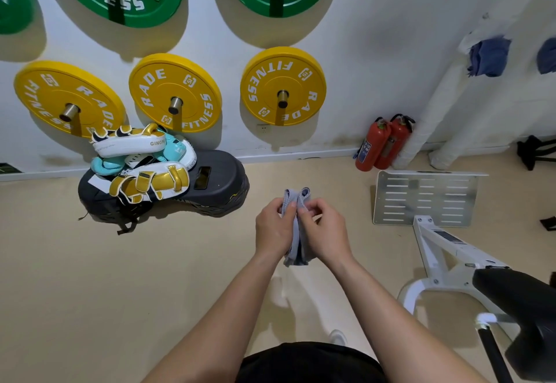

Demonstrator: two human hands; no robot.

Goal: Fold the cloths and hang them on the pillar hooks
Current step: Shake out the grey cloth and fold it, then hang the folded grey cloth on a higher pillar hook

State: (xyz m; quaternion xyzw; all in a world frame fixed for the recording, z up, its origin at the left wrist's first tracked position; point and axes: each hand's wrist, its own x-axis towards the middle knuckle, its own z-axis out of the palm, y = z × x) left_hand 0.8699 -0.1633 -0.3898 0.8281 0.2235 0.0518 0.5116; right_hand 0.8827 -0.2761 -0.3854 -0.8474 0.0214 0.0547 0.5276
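Observation:
A grey-blue cloth (296,232) hangs folded lengthwise between my two hands in front of me, above the beige floor. My left hand (272,227) grips its left half with curled fingers. My right hand (323,230) pinches the right half near the top. Two rolled upper edges of the cloth stick out above my fingers. At the upper right, a white pillar (433,106) carries a dark blue cloth (489,56) hanging on it. A second blue cloth (547,56) hangs at the frame's right edge.
Yellow weight plates (282,86) and green ones hang on the white wall. Boxing pads (144,166) lie piled on a black base at the left. Two red fire extinguishers (382,142) stand by the pillar. A white machine frame (436,244) with a metal footplate stands on the right.

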